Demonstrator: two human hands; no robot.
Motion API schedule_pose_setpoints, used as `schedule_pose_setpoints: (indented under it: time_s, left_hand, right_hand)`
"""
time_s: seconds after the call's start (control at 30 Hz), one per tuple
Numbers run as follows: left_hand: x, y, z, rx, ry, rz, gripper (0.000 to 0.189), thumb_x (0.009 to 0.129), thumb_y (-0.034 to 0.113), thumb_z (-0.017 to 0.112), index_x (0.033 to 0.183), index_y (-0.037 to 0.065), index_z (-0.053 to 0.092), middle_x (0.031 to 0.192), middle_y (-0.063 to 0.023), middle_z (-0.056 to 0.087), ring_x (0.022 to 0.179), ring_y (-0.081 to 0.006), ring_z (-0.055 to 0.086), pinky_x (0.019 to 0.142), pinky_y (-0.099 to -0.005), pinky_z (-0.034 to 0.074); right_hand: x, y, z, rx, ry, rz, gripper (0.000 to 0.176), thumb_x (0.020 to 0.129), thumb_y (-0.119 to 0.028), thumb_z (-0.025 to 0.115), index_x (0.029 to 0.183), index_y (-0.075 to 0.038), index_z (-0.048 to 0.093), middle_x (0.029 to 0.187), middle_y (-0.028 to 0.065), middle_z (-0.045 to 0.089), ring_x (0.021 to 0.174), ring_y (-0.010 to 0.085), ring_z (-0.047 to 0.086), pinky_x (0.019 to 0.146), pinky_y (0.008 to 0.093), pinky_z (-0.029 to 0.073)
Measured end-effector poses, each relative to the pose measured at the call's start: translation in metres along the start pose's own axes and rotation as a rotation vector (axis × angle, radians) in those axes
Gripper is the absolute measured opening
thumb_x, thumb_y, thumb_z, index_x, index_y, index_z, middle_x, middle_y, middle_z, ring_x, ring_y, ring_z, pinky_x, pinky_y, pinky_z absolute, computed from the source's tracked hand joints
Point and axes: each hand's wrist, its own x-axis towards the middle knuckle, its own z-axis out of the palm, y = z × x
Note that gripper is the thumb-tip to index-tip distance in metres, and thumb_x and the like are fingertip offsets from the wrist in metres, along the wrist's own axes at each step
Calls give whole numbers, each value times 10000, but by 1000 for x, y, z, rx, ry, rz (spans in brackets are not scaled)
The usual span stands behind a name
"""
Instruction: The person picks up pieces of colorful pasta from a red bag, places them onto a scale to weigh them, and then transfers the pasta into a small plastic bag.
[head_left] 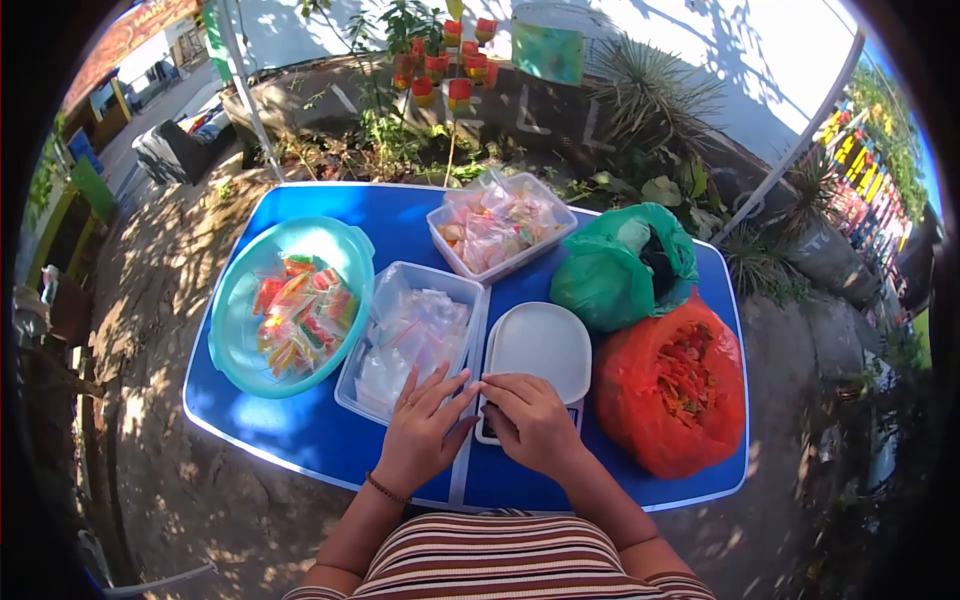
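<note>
My left hand [428, 424] is over the near right corner of a clear tub [478, 290] of small plastic bags [415, 335], its fingers apart and nothing visible in them. Beside it, my right hand [530, 418] covers the near part of a white scale [486, 432] with a pale square tray [542, 350] on top. The fingertips of both hands meet or nearly meet between tub and scale. The right fingers are bent close together; whether they hold something thin cannot be made out.
A turquoise basin [230, 340] with filled packets stands left. Behind are a tub [470, 268] of packed bags and a green bag [590, 290]; a red bag [640, 400] of small red pieces is at right. All stand on a blue table [300, 428].
</note>
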Motion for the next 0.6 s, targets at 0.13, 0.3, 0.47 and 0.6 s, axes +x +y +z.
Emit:
schedule_pose_setpoints:
  time_s: [0.13, 0.3, 0.47, 0.6]
  left_hand:
    - [30, 32, 32, -95, -130, 162, 458, 866, 185, 782, 1310, 138, 677, 1334, -63, 658, 1369, -302, 537, 1208, -553, 295]
    - [67, 74, 68, -168, -197, 341, 462, 851, 202, 794, 1295, 145, 681, 1336, -53, 656, 1359, -279, 548, 1209, -542, 303]
    - [92, 110, 103, -195, -228, 497, 516, 841, 241, 799, 1334, 173, 659, 1374, -37, 636, 1391, -266, 519, 1225, -522, 286]
    - [104, 134, 119, -183, -266, 520, 502, 845, 255, 788, 1326, 197, 659, 1380, -28, 634, 1428, -250, 477, 1240, -568, 226]
  right_hand:
    - [-42, 8, -60, -180, 131, 160, 253, 847, -59, 722, 1096, -15, 711, 1106, 123, 714, 1011, 304, 679, 908, 424, 511]
    - [-90, 15, -112, -319, 342, 324, 205, 833, -27, 731, 1037, -9, 732, 1039, 124, 724, 961, 306, 686, 888, 418, 521]
    - [-123, 28, -138, -370, 452, 443, 219, 820, 32, 737, 1037, 12, 743, 1018, 154, 729, 948, 325, 699, 861, 400, 553]
    - [-130, 50, -155, -375, 468, 533, 206, 857, 39, 670, 1053, 18, 729, 1021, 181, 719, 954, 352, 693, 853, 417, 553]
